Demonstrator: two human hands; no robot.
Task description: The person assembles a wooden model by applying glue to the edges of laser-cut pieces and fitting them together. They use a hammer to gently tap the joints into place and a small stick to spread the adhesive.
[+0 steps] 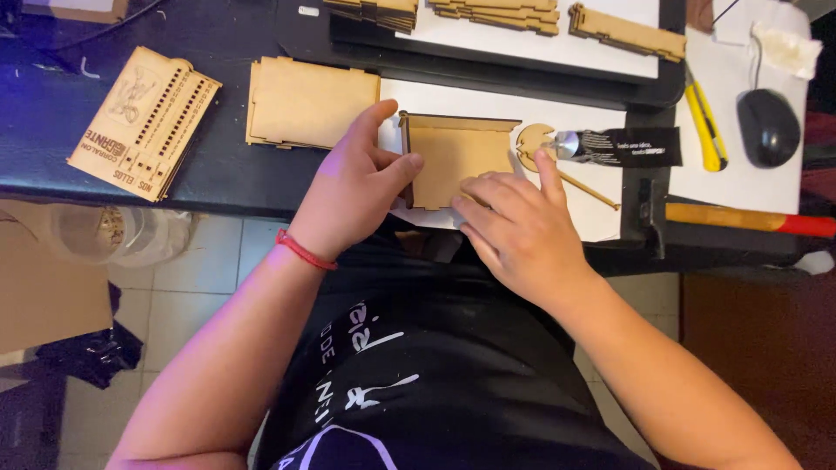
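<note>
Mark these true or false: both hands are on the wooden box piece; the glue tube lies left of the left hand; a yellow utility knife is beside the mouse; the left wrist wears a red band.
1. Both the left hand and the right hand touch the wooden box piece. True.
2. The glue tube lies left of the left hand. False: it lies right of both hands.
3. A yellow utility knife lies beside the computer mouse. True.
4. The left wrist is bare. False: it wears a red band.
</note>
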